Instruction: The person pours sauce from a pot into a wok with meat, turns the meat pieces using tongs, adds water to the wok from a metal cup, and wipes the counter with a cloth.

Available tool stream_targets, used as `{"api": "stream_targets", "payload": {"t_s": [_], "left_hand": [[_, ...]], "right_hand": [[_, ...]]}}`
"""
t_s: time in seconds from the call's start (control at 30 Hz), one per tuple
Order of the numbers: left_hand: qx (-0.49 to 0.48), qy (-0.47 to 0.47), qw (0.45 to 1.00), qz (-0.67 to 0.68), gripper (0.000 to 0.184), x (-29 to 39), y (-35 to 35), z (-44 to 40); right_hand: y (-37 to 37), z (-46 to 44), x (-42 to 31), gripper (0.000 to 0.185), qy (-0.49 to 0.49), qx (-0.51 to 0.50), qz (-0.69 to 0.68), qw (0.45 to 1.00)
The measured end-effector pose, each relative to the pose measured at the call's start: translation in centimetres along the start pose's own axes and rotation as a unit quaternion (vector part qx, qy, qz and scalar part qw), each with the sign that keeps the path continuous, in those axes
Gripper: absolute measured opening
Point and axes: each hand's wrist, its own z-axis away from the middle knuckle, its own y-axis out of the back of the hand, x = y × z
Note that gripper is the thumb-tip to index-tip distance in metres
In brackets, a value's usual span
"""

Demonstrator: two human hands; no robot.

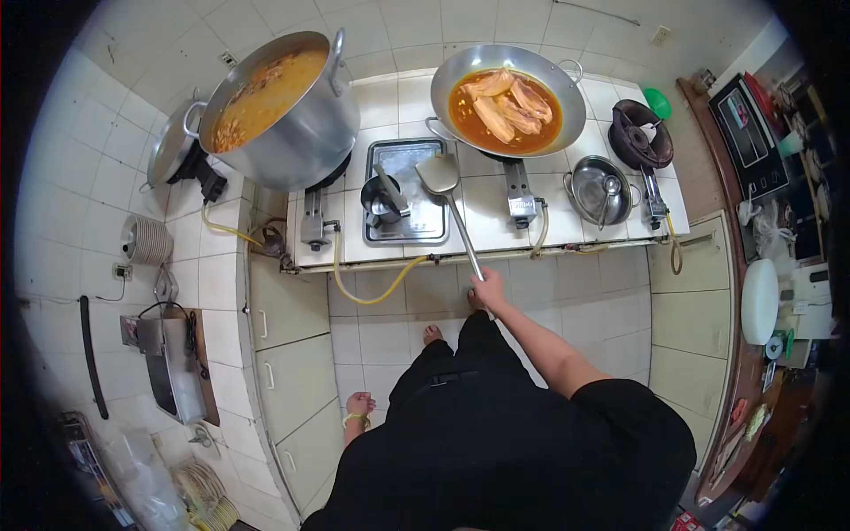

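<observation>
My right hand is wrapped round the end of the long handle of a metal spatula. The spatula's wide blade is over the right edge of a metal tray, below and left of the wok. In the wok, several large pieces of meat sit in brown liquid. My left hand hangs low at my side, its fingers curled; whether anything is in it is too small to tell. A dark pot with a handled tool in it stands on the tray.
A large pot of orange-brown soup stands at the back left. Right of the wok are a steel bowl with a ladle, an unused burner and a green bowl. A yellow hose loops below the counter's front edge.
</observation>
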Motion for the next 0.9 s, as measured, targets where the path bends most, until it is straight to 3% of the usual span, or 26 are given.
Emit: {"api": "stream_targets", "payload": {"t_s": [0.27, 0.37, 0.47, 0.57, 0.67, 0.7, 0.9], "left_hand": [[-0.01, -0.031, 0.998, -0.049, 0.015, 3.4, -4.4, 1.9], [-0.028, -0.069, 0.989, -0.13, 0.015, 7.3, -7.0, 5.0], [-0.04, -0.109, 0.973, -0.198, 0.015, 9.9, -8.6, 6.1], [-0.045, -0.102, 0.967, -0.23, 0.017, 11.1, -9.4, 5.5], [-0.075, -0.041, 0.991, -0.104, 0.017, 8.8, -8.4, 0.3], [-0.052, -0.069, 0.984, -0.154, 0.017, 10.7, -8.7, 1.7], [-0.039, -0.151, 0.981, -0.117, 0.019, 12.5, -8.1, 1.7]], "right_hand": [[1.1, -3.2, 0.8, 0.028, 0.019, -0.005, 0.041, 0.999], [2.4, -3.1, 1.7, 0.028, -0.005, -0.033, -0.051, 0.998], [5.7, -2.1, 0.1, 0.028, 0.079, -0.019, 0.001, 0.997], [7.3, -1.6, -0.4, 0.029, 0.077, -0.031, 0.043, 0.996], [7.6, -2.0, -0.7, 0.024, 0.045, -0.048, 0.03, 0.997], [7.4, -2.3, -0.8, 0.025, 0.042, -0.05, 0.017, 0.998], [3.0, -5.6, -0.3, 0.026, 0.043, -0.047, 0.008, 0.998]]}}
